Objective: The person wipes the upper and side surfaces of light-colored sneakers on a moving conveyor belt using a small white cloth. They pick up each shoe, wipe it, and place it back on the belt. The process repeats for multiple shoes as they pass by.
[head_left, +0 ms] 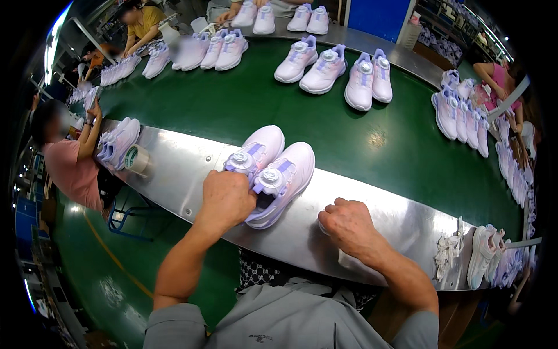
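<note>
Two pale pink-and-lilac sneakers with round dial fasteners stand side by side in front of me, toes pointing away, across the edge of the metal ledge (174,160). My left hand (228,198) is closed at the heel opening of the left sneaker (265,142) and hides its back part. Its knuckles touch or nearly touch the collar of the right sneaker (299,166). Further right, my right hand (350,225) is curled into a fist low over the metal. Whatever its fingers may hold is hidden, apart from a small pale bit below them.
Beyond the ledge runs a green belt (232,110) carrying pairs of similar sneakers (360,81). A tape roll (137,159) and more shoes stand left; crumpled white paper (449,251) and a shoe row (481,256) lie right. A person in pink (72,168) works at the left.
</note>
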Tool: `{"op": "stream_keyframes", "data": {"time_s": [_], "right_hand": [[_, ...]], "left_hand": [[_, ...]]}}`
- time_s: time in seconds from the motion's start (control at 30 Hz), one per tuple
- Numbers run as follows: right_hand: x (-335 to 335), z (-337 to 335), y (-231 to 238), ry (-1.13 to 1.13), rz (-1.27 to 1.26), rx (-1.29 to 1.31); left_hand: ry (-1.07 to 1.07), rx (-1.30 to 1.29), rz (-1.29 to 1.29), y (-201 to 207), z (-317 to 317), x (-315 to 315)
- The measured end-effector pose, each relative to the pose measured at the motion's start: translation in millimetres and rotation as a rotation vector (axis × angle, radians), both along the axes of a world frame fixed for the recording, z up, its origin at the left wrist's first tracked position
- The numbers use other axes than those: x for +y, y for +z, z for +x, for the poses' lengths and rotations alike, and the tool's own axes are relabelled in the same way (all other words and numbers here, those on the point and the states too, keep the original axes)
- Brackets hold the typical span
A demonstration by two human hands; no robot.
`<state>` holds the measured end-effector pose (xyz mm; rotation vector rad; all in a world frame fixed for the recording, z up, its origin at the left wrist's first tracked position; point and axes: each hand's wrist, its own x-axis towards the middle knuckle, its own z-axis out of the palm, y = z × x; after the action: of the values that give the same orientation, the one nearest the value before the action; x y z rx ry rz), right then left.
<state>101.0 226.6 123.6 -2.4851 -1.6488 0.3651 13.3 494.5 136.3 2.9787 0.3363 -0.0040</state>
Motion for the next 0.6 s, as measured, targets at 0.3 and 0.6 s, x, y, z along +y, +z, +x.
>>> {"op": "stream_keyframes", "data": {"time_s": [0.3,0.6], "right_hand": [[-15.1,16.7,60.4,-0.354,0.525,0.696],[5.6,18.7,66.2,-0.559,1.054,1.293]], "left_hand": [[0.202,-0.114,-0.386,19.5,-24.3,23.7],[0.144,-0.301,-0.839,65.8,-36.7,-2.3]]}}
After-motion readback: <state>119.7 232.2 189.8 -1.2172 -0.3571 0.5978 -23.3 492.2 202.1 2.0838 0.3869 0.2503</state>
